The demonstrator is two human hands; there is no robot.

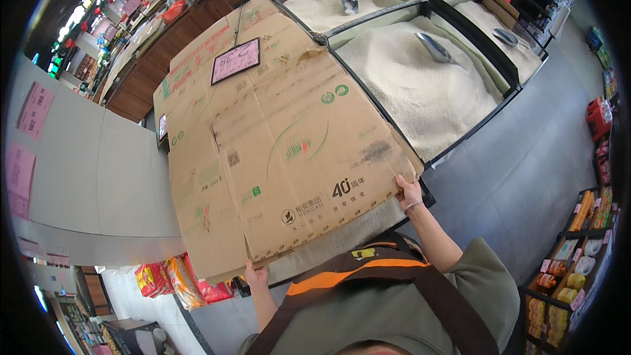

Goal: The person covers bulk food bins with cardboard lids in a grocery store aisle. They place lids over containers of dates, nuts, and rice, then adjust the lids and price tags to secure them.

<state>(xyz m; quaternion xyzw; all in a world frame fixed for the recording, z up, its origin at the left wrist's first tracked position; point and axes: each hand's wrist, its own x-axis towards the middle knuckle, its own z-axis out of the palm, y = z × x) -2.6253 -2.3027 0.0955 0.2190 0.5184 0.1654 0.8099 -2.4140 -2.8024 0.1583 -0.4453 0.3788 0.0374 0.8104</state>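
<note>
A large flattened cardboard sheet [305, 148], printed with logos and writing, spreads across the bin in front of me. My left hand [256, 274] grips its near edge towards the left, thumb on top. At the near right corner, my right hand [409, 192] holds the same sheet, a bracelet on the wrist. More cardboard [197, 217] lies beneath and to the left of this sheet. White rice-like grain [335, 246] shows in a strip below the near edge. A pink price sign [235, 61] in a black frame hangs over the cardboard on a thin rod.
To the right are open grain bins [379, 84]; a metal scoop [434, 48] lies in the nearest. A grey-white pillar [113, 172] stands at the left. Colourful bags [185, 281] sit on the floor below it. Stocked shelves [562, 266] line the right side, across grey floor.
</note>
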